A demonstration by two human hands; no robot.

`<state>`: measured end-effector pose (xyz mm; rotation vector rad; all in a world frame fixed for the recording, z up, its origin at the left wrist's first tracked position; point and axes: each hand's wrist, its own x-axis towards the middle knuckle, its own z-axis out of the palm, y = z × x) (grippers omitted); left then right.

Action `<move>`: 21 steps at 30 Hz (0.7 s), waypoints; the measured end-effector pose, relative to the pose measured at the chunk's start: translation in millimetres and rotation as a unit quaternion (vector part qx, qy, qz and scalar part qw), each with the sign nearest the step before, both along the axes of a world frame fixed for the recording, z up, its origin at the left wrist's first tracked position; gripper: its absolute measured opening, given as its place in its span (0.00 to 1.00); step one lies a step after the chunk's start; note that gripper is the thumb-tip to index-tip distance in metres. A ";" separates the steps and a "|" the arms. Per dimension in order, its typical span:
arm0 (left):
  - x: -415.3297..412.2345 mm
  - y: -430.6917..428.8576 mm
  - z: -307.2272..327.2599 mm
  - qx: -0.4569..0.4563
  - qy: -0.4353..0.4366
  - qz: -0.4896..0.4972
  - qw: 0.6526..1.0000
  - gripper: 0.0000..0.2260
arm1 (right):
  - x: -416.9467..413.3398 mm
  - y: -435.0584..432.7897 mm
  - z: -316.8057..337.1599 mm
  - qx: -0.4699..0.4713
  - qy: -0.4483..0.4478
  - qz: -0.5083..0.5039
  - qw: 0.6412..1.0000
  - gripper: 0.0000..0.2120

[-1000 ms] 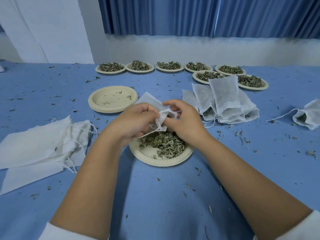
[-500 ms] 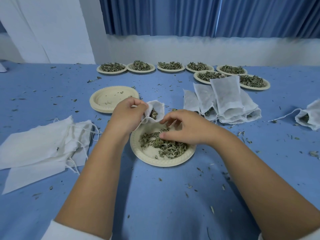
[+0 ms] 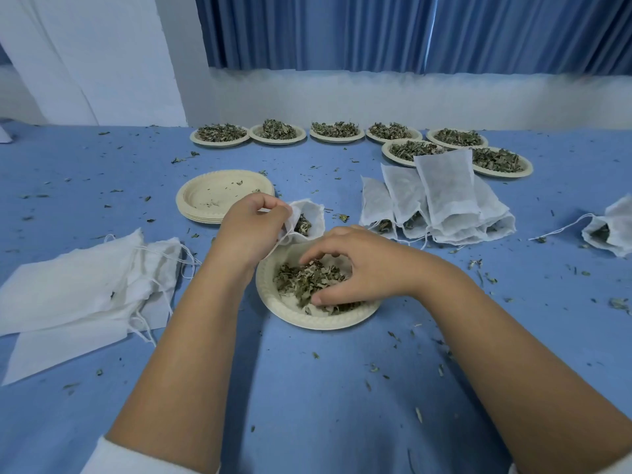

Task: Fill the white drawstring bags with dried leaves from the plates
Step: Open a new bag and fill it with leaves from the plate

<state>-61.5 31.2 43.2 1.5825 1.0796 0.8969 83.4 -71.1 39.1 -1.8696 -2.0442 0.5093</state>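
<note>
Nearest us, the plate [image 3: 294,316] sits on the blue table [image 3: 307,405], with stray crumbs already scattered in front of it. Our right hand [image 3: 362,268] is curled down over the leaves [image 3: 301,278] on the plate, fingers and thumb closing on a bunch. Just behind the plate, our left hand [image 3: 253,227] pinches the rim of the bag [image 3: 309,217], whose mouth gapes only partly toward the plate and shows some leaves inside.

The likely trouble is spillage. The leaves look brittle and loose, so too large a bunch would shed on the way from plate to bag. If the soft mouth sags shut, the bunch would land on the table. Leaning on the plate's rim could tip it.

Left of the plate lie empty bags [image 3: 78,285]. Behind it to the right are the filled bags [image 3: 441,200], and farthest back the full plates [image 3: 219,135].
</note>
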 end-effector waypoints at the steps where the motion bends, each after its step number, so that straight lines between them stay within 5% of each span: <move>1: -0.1 0.2 -0.2 0.003 0.000 0.002 1.000 0.06 | 0.4 -1.2 0.9 -0.006 -0.002 0.002 1.000 0.23; 11: 0.9 1.1 -1.9 0.019 0.001 -0.007 1.000 0.06 | -4.8 1.9 -4.5 0.008 0.014 -0.022 1.000 0.17; 15: 1.7 2.0 -2.7 0.051 0.003 0.018 0.999 0.08 | -2.5 2.5 -4.4 0.028 0.062 -0.039 0.997 0.24; 21: 1.7 3.0 -4.3 0.100 0.011 0.037 0.994 0.05 | 2.6 2.0 4.8 0.090 0.210 -0.053 0.972 0.15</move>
